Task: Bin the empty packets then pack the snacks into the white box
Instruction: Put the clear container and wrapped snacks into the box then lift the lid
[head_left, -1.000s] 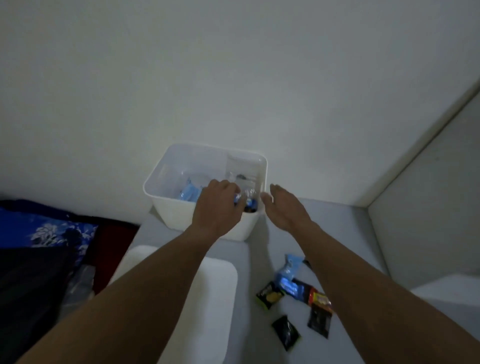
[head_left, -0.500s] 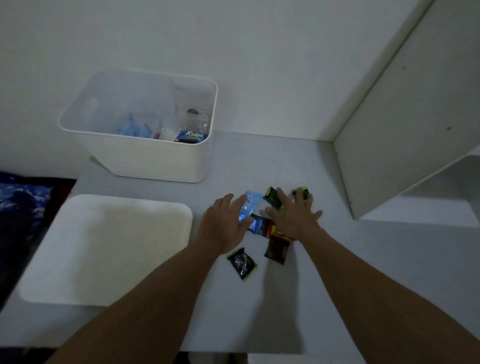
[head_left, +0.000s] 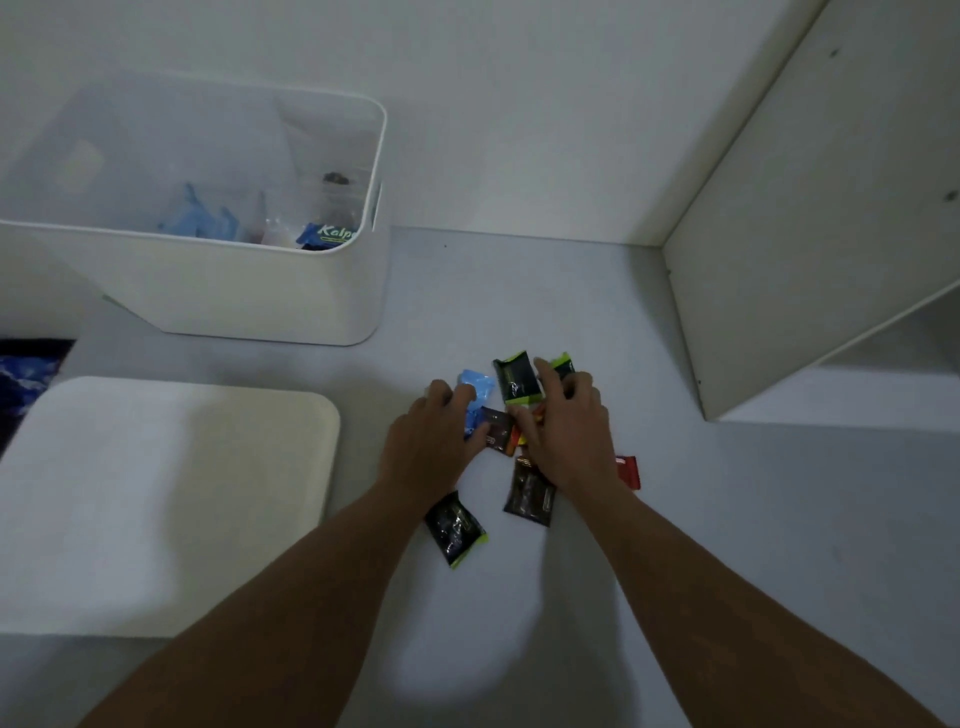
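Glossy foil snack packets lie scattered on the matte grey tabletop (head_left: 727, 519). The left hand (head_left: 434, 447) curls its fingers over a crinkled light-blue packet (head_left: 475, 387), and the right hand (head_left: 569, 436) pinches a black packet with lime-green ends (head_left: 514, 379). A dark brown sachet (head_left: 529, 491) and another black-and-green one (head_left: 456, 527) rest flat nearby. The smooth, round-cornered white box (head_left: 270, 296) stands open behind them, wrappers inside; its flat lid (head_left: 156, 499) lies beside.
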